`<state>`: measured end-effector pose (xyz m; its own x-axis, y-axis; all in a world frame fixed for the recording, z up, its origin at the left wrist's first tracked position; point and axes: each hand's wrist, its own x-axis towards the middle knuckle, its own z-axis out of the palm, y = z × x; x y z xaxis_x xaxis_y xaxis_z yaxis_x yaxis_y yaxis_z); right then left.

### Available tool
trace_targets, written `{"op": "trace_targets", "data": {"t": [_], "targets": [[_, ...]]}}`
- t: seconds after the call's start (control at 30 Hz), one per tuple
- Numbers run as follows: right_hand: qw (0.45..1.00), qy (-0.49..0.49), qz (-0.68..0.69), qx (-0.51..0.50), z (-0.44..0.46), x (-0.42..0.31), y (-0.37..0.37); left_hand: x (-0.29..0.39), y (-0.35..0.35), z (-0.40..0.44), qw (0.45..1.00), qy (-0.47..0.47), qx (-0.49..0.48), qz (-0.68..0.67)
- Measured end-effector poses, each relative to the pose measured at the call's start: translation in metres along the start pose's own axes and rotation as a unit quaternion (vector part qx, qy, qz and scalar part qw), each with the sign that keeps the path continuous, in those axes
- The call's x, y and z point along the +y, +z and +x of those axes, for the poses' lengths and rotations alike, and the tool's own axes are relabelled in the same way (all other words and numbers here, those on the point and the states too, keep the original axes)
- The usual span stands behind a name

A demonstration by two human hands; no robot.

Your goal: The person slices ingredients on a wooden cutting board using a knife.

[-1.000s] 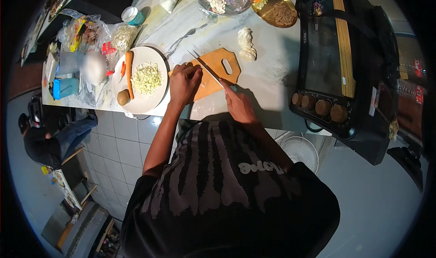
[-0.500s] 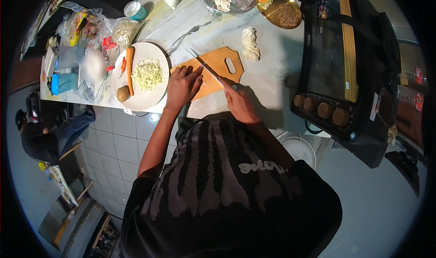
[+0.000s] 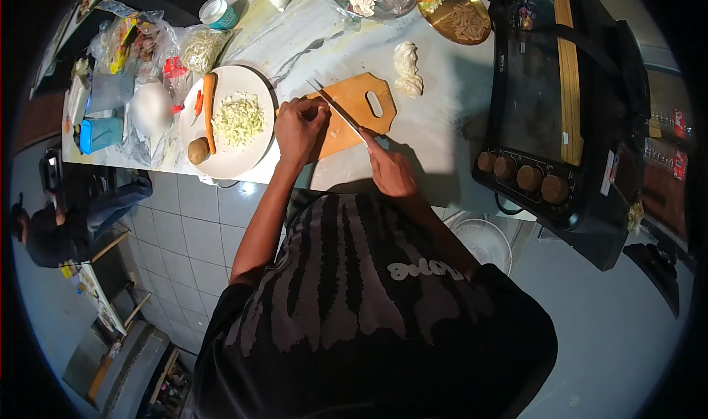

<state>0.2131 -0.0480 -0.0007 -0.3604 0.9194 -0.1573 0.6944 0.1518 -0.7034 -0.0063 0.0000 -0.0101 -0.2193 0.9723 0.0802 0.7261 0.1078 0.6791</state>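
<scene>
Left of the board (image 3: 348, 140), one plate (image 3: 254, 159) holds one carrot (image 3: 209, 117) and chopped pieces (image 3: 240, 117). Beyond the board's right end, a brass dish (image 3: 436, 28) holds brown strips (image 3: 469, 22). Over the board, the right hand (image 3: 393, 170) grips one knife (image 3: 341, 112), its blade beside the left hand (image 3: 299, 130), whose fingers curl; whether they grip anything, I cannot tell.

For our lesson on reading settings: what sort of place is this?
Probably a kitchen, perhaps a home one: a cutting board under a knife, a plate of chopped vegetables, and a countertop oven.
</scene>
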Motion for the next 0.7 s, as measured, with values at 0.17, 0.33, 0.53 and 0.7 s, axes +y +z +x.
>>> {"op": "trace_targets", "data": {"t": [0.17,0.33,0.53,0.7], "targets": [[1.0,0.019,0.024,-0.003,0.003,0.0,0.0,0.003,-0.006,0.002,1.0,-0.018,-0.023,0.009],[0.998,0.012,0.057,-0.004,0.002,-0.001,0.001,-0.004,-0.004,-0.005,0.986,0.143,0.024,0.081],[0.998,0.01,0.06,-0.007,0.002,0.002,0.007,-0.006,-0.011,-0.01,0.973,0.206,-0.003,0.106],[1.0,0.012,0.007,-0.021,0.005,0.006,0.007,-0.005,-0.014,-0.01,0.972,0.209,-0.005,0.105]]}}
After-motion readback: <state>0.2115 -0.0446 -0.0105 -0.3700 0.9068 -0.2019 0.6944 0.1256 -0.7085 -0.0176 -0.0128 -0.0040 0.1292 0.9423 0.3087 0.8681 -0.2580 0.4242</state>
